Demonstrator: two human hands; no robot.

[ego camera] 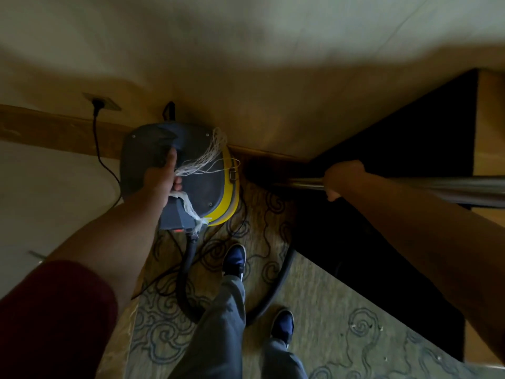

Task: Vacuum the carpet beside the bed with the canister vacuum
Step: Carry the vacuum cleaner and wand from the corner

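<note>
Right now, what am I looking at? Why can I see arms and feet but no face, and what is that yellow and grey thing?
The camera sits on a person's head and looks down, so you see only their arms, legs and dark blue shoes. The left hand grips the handle of a grey and yellow canister vacuum. The right hand holds its shiny metal tube. A black hose loops over the swirl-patterned carpet. A black power cord is plugged into the wall.

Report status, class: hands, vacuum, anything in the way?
Left hand grips the canister vacuum handle; right hand grips the metal wand. Canister on carpet by the wall. Hose and cord loop around the feet.
</note>
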